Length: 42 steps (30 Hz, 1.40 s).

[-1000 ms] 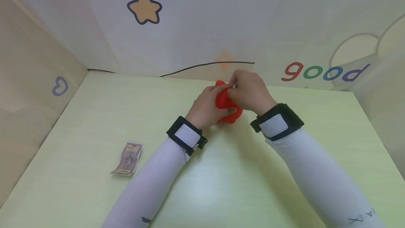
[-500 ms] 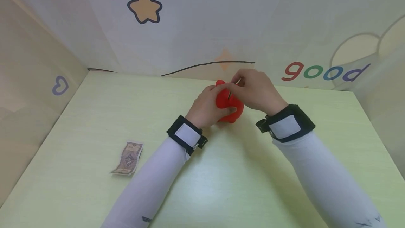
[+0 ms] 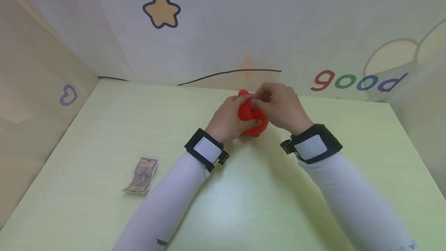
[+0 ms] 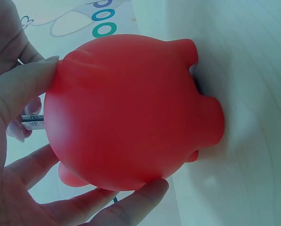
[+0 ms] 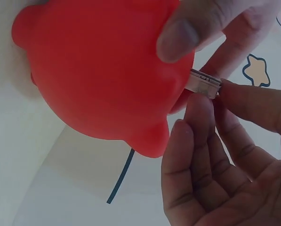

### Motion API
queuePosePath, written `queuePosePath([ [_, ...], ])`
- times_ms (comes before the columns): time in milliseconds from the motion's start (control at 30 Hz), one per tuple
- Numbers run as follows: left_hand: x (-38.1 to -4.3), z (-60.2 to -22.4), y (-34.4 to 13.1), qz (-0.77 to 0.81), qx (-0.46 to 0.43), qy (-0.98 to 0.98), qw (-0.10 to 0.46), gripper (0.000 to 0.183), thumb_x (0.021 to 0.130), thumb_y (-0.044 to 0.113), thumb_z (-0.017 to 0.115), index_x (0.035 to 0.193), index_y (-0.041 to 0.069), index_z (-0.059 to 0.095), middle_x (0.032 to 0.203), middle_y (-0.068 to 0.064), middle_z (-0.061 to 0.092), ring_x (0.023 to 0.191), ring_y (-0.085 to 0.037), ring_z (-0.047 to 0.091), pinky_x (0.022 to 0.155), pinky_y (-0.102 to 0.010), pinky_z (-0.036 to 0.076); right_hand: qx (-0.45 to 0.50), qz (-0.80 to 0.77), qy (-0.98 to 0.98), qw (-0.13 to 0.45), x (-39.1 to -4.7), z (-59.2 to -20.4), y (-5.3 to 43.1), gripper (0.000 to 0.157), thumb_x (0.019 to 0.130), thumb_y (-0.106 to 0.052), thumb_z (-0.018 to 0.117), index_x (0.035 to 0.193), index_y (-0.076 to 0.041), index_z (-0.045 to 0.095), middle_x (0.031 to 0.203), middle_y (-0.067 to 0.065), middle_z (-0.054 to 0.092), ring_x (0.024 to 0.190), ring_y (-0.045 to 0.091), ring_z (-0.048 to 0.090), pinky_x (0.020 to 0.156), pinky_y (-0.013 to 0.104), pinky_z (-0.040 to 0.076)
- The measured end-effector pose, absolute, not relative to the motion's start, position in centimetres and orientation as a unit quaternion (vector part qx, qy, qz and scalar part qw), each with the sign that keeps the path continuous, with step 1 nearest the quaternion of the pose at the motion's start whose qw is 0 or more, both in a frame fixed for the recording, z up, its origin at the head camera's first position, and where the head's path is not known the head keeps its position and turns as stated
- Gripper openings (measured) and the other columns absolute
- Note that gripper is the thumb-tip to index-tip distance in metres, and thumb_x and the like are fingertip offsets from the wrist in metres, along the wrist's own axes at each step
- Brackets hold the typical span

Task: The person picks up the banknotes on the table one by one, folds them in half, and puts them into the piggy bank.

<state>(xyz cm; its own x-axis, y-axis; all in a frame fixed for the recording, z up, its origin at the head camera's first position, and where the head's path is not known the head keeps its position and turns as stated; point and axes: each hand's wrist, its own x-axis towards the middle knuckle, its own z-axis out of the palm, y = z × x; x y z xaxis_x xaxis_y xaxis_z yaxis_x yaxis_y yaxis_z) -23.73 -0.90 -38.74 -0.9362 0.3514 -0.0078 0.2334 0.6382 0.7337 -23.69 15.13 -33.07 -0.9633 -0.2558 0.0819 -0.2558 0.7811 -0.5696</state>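
Observation:
A round red piggy bank stands near the back of the table, its feet on the tabletop in the left wrist view. My left hand grips it, thumb on the near side and fingers spread over the far side. Above its top, my right hand pinches a folded banknote between thumb and fingers. The note's inner end meets the top of the piggy bank, and only a short stub shows. In the left wrist view, the same folded banknote juts out between the two hands.
Another banknote, slightly curled, lies on the pale table to the left of my left forearm. A printed backdrop with a star and the word "good" rises behind the table and along its sides.
My right hand first shifted a little to the right, then came down closer to the piggy bank with the folded banknote. The left hand keeps its grip; the loose banknote stays put.

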Motion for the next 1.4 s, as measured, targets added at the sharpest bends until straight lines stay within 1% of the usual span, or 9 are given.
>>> queuePosePath([
  [167,-23.8,-39.0,-0.8,0.39,0.165,0.903,0.073,0.076,0.079,0.035,0.078,0.144,0.023,0.041,0.135,-0.009,0.045,0.113,-0.021,0.043,0.081,-0.04,0.057,0.135,0.304,-0.943,0.0,-23.6,-33.4,15.3,0.015,0.089,-0.017,0.067,0.101,-0.008,0.067,0.093,0.01,0.067,0.081,0.024,0.058,0.064,0.042,0.057],
  [300,-23.8,-39.0,-0.8,0.384,0.168,0.905,0.071,0.079,0.078,0.035,0.079,0.146,0.023,0.039,0.137,-0.01,0.044,0.115,-0.022,0.042,0.083,-0.041,0.056,0.133,0.306,-0.943,-0.007,-23.7,-33.8,15.4,0.016,0.088,-0.014,0.067,0.102,-0.008,0.067,0.095,0.011,0.067,0.082,0.025,0.057,0.067,0.043,0.058],
  [733,-23.8,-39.0,-0.8,0.381,0.17,0.906,0.072,0.078,0.079,0.035,0.078,0.146,0.022,0.039,0.137,-0.01,0.044,0.115,-0.021,0.042,0.084,-0.041,0.056,0.131,0.307,-0.943,-0.012,-23.8,-34.5,15.4,0.013,0.086,-0.013,0.069,0.099,-0.008,0.066,0.093,0.01,0.066,0.081,0.025,0.058,0.068,0.043,0.058],
  [1133,-23.7,-38.8,-0.9,0.388,0.171,0.903,0.071,0.072,0.083,0.036,0.074,0.145,0.021,0.041,0.134,-0.009,0.046,0.112,-0.02,0.044,0.083,-0.04,0.056,0.127,0.302,-0.944,-0.026,-23.9,-34.8,15.1,0.015,0.086,-0.01,0.067,0.101,-0.006,0.063,0.095,0.013,0.066,0.082,0.026,0.058,0.067,0.043,0.059],
  [1400,-23.8,-38.8,-1.0,0.389,0.175,0.902,0.068,0.072,0.082,0.036,0.074,0.145,0.021,0.041,0.132,-0.008,0.047,0.111,-0.019,0.044,0.084,-0.039,0.055,0.119,0.307,-0.944,-0.029,-24.0,-34.8,15.1,0.017,0.087,-0.013,0.065,0.102,-0.007,0.062,0.096,0.012,0.065,0.081,0.027,0.058,0.067,0.043,0.058],
])
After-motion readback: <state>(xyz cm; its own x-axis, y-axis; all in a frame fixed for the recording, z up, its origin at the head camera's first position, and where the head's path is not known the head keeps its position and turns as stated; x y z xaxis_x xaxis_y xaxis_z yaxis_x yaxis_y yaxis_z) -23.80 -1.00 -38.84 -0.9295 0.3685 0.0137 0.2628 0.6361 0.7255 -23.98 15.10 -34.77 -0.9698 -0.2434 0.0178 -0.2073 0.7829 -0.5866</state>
